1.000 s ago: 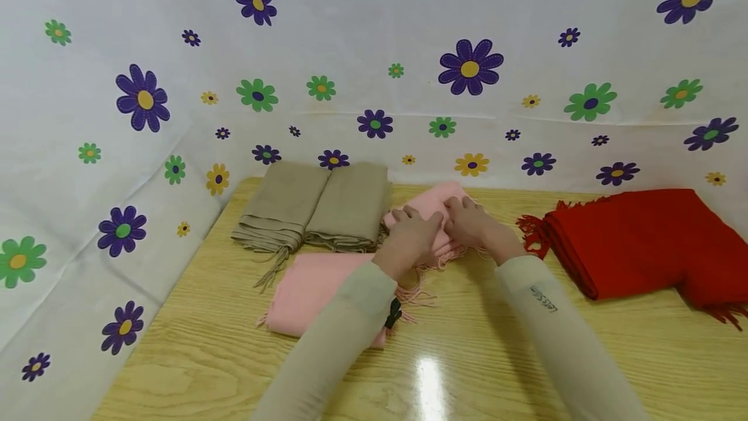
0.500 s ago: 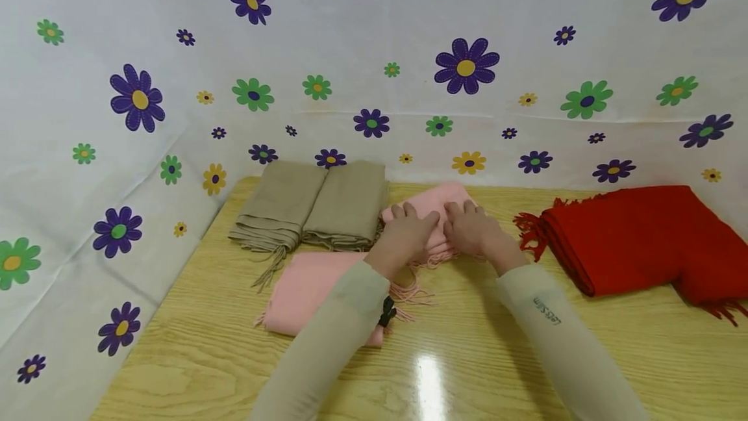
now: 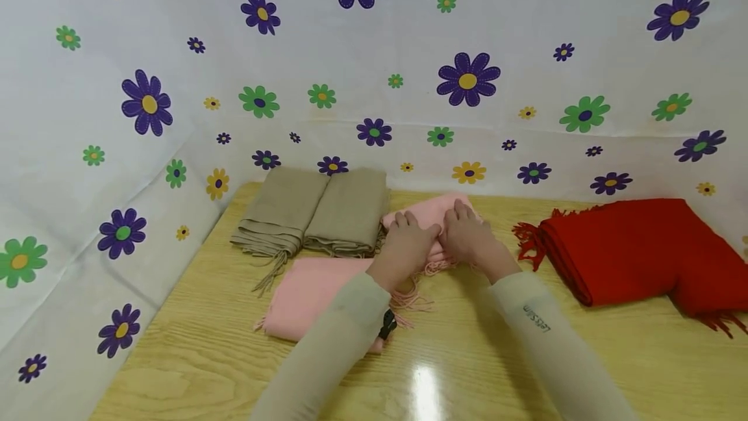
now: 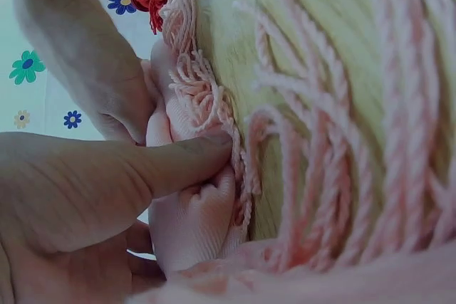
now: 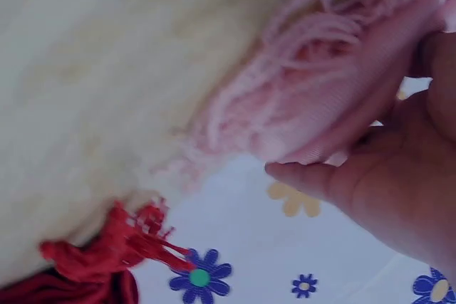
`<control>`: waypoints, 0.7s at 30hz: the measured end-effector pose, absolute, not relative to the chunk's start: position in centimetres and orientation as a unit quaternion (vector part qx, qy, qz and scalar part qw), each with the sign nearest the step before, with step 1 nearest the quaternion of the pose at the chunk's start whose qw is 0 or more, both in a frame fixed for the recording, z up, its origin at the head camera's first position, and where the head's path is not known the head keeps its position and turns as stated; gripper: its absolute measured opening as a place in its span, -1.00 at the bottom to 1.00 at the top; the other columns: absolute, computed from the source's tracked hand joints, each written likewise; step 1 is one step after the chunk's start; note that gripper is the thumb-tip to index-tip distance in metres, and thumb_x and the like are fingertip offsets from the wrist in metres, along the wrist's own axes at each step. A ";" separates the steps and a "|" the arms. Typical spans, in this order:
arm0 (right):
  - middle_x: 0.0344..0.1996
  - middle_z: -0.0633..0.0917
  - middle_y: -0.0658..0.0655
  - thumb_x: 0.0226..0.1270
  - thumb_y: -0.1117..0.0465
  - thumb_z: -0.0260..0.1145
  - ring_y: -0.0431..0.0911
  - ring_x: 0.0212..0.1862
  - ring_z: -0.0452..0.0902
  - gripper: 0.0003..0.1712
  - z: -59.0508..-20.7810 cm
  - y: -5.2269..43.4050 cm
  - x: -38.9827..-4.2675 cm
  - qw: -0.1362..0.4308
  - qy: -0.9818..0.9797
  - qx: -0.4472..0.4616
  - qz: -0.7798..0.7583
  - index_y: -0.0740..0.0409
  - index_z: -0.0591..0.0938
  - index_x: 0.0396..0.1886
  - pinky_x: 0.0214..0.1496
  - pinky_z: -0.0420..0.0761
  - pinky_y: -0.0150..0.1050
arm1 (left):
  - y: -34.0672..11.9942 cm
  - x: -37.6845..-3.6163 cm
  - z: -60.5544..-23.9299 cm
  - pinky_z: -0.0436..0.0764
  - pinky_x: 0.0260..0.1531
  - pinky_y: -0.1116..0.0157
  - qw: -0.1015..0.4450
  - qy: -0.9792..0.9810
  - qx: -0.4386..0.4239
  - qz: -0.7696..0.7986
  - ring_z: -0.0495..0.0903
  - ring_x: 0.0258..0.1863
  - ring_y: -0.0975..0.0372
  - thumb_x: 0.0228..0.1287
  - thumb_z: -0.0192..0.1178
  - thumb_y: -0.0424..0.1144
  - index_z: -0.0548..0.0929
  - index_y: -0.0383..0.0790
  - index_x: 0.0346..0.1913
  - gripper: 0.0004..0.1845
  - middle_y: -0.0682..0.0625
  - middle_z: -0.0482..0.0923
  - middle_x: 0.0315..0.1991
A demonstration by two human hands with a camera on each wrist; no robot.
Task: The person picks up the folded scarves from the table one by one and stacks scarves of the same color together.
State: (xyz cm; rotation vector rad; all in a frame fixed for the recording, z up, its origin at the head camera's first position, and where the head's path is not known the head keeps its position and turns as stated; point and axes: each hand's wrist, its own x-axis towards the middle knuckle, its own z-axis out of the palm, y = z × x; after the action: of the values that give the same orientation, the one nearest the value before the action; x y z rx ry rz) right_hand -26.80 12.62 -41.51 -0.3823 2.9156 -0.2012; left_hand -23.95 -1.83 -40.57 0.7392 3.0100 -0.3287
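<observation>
At the back middle of the table in the head view lies a folded pink scarf (image 3: pixel 429 210) with twisted fringe at its near end. My left hand (image 3: pixel 403 249) holds its left part; in the left wrist view the thumb (image 4: pixel 189 160) dents the fabric beside the fringe, other fingers behind the fold. My right hand (image 3: pixel 470 236) grips the right part, fingers over the top; the right wrist view has the thumb (image 5: pixel 306 178) at the scarf's edge. Nearer, a second folded pink scarf (image 3: pixel 310 294) with a black tie (image 3: pixel 387 325) lies partly under my left sleeve.
Two folded beige scarves (image 3: pixel 289 197) sit side by side at the back left, close to the held scarf. A folded red scarf (image 3: pixel 631 249) with fringe lies on the right. A flower-printed white cloth (image 3: pixel 397 38) stands behind the wooden table (image 3: pixel 181 343).
Both hands stay on the far pink scarf, their fingers shifting slightly, the right hand's fingers drawing closer together. The head view tilts a little; the other scarves lie as before.
</observation>
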 end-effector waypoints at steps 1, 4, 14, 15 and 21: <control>0.48 0.07 0.49 0.59 0.13 -0.14 0.32 0.50 0.00 -0.45 -41.7 12.6 -26.8 0.096 0.984 -0.131 -0.075 0.46 0.24 0.35 0.26 0.25 0.44 | -1.9 -23.8 -40.6 0.52 0.17 0.01 0.009 0.965 0.240 -0.107 0.40 0.26 -0.25 0.61 -0.15 -0.27 0.40 0.00 0.30 -0.67 -0.51 0.38 0.23; 0.49 0.06 0.49 0.60 0.13 -0.14 0.31 0.51 -0.02 -0.44 -42.0 12.7 -26.8 0.090 0.982 -0.145 -0.082 0.50 0.23 0.35 0.30 0.25 0.39 | -2.0 -23.6 -40.6 0.54 0.14 0.01 -0.010 0.963 0.248 -0.104 0.43 0.23 -0.26 0.62 -0.20 -0.31 0.40 -0.04 0.30 -0.66 -0.52 0.41 0.20; 0.21 0.29 0.58 0.60 0.16 -0.10 0.39 0.31 0.24 -0.49 -42.3 12.8 -26.0 0.059 0.985 -0.159 -0.041 0.60 0.30 0.18 0.25 0.44 0.18 | -1.4 -24.4 -41.1 0.33 0.32 -0.07 0.030 0.969 0.238 -0.064 0.24 0.38 -0.27 0.66 -0.31 -0.26 0.34 -0.04 0.34 -0.64 -0.52 0.25 0.34; 0.17 0.31 0.57 0.60 0.16 -0.09 0.39 0.29 0.26 -0.50 -42.3 12.7 -25.9 0.057 0.986 -0.152 -0.040 0.59 0.31 0.17 0.21 0.48 0.18 | -1.4 -24.6 -41.2 0.30 0.34 -0.07 0.037 0.969 0.237 -0.059 0.21 0.40 -0.27 0.66 -0.31 -0.26 0.33 -0.03 0.35 -0.63 -0.52 0.22 0.36; 0.07 0.37 0.57 0.60 0.09 -0.07 0.35 0.11 0.39 -0.49 -42.4 11.9 -25.5 0.047 0.992 -0.120 -0.014 0.54 0.37 0.11 -0.09 0.63 0.15 | -1.4 -24.7 -40.6 0.24 0.39 -0.04 0.049 0.969 0.237 -0.044 0.13 0.46 -0.23 0.60 -0.13 -0.28 0.32 -0.04 0.35 -0.65 -0.50 0.14 0.42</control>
State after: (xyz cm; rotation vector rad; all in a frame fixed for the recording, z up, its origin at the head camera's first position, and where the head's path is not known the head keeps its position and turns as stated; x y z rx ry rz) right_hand -25.53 11.91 -42.42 -0.3669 3.0259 -0.0438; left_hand -24.67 -1.43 -40.56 0.7212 2.9544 -0.1330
